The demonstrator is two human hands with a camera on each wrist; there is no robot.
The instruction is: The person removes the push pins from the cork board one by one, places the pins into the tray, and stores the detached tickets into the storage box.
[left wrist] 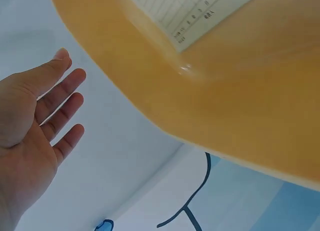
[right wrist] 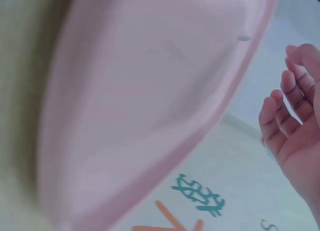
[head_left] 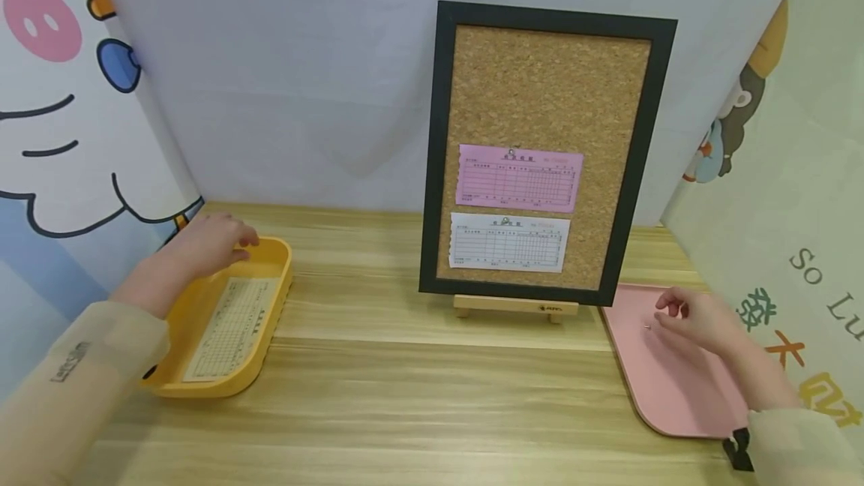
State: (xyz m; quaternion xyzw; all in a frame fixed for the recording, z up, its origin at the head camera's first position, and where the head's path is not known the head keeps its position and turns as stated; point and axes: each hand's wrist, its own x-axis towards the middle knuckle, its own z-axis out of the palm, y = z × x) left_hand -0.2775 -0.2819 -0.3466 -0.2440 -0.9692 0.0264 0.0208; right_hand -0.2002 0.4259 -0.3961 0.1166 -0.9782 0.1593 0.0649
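Observation:
My left hand (head_left: 212, 242) hovers above the far end of a yellow tray (head_left: 282, 276), fingers relaxed and holding nothing. Inside that tray lies a pale yellow receipt slip (head_left: 235, 328) printed with a grid. Over a pink tray (head_left: 688, 396) hangs my right hand (head_left: 698, 321), its fingers loosely bent and nothing visible between them. A small clear pushpin (right wrist: 244, 38) lies in the pink tray near those fingers. On a black-framed cork board (head_left: 547, 88), a pink receipt slip (head_left: 518, 182) is pinned above a white receipt slip (head_left: 508, 246).
The board leans on a small wooden stand (head_left: 516, 306) at the back of the wood-grain table (head_left: 418, 396). A black clip-like object (head_left: 739, 450) sits beside the pink tray's near corner. White cloth and printed panels surround the table.

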